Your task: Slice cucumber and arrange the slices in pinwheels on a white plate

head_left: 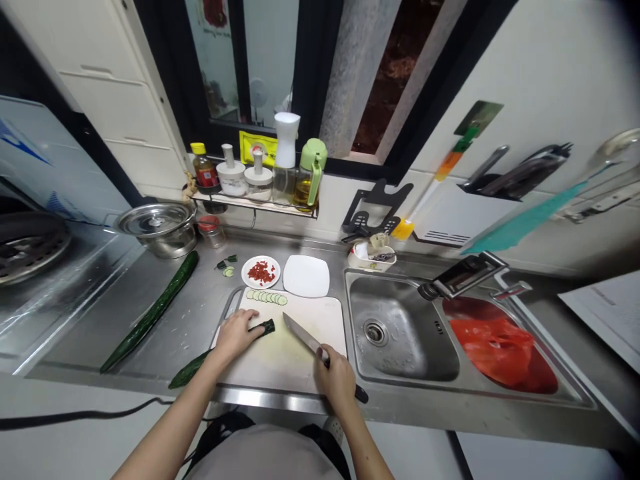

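Note:
My left hand (237, 337) is closed around a dark green cucumber (269, 327) on the white cutting board (300, 367). One end shows by my fingertips. Green cucumber skin also shows below my wrist, off the board's left edge; the part between is hidden by my hand and forearm. In my right hand (337, 379) is a kitchen knife (303, 335), gripped by its black handle. Its blade points up and left over the board, apart from the cucumber. A row of thin cucumber slices (267, 297) lies along the board's far edge.
Behind the board stand a plate of chopped red pieces (261, 272) and a white square plate (306, 275). A whole cucumber (150, 320) and a lidded steel pot (163, 230) sit left. To the right, a sink (403, 333) adjoins a basin with a red bag (495, 350).

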### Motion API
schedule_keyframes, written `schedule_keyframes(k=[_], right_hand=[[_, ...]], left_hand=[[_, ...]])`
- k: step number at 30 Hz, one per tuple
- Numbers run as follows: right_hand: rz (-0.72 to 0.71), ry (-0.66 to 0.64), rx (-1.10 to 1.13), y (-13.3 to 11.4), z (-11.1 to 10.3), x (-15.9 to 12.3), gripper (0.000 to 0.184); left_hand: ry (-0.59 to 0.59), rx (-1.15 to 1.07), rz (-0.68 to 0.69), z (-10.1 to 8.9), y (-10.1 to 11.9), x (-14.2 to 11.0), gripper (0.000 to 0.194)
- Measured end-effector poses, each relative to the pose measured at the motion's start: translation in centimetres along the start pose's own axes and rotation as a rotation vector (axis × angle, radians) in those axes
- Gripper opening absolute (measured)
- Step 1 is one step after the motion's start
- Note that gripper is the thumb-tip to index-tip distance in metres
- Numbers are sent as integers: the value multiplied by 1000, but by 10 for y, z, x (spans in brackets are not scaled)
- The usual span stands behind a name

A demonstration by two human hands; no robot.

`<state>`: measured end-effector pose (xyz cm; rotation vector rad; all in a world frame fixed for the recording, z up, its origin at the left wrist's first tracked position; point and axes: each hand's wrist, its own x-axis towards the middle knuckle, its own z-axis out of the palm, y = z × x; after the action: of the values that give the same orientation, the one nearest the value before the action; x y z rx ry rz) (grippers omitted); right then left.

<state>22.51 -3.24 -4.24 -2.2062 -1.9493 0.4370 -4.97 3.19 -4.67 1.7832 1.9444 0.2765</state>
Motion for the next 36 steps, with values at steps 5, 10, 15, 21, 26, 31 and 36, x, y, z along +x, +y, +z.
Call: schedule_keyframes(k=[5, 10, 15, 21, 26, 31, 36], right_hand=[[22, -52, 17, -4, -4, 4, 38], [39, -104, 20, -11, -6, 6, 39], [47, -127, 34, -14, -8, 5, 41], [70, -111, 33, -9, -8, 5, 41], [81, -121, 23, -7, -5, 5, 41], [83, -117, 36, -10, -7, 5, 41], [82, -126, 34, -9, -9, 4, 40]], left_hand=[[-88, 59, -6, -3, -32, -29, 59], [-84, 15, 5, 2, -45, -38, 41], [-20, -117, 1, 3, -55, -37, 43], [146, -71, -185, -25, -77, -14, 47], [214, 22, -298, -41, -92, 13, 45], [216, 76, -407, -41, -99, 34, 47], [195, 115, -437, -37, -105, 47, 47]])
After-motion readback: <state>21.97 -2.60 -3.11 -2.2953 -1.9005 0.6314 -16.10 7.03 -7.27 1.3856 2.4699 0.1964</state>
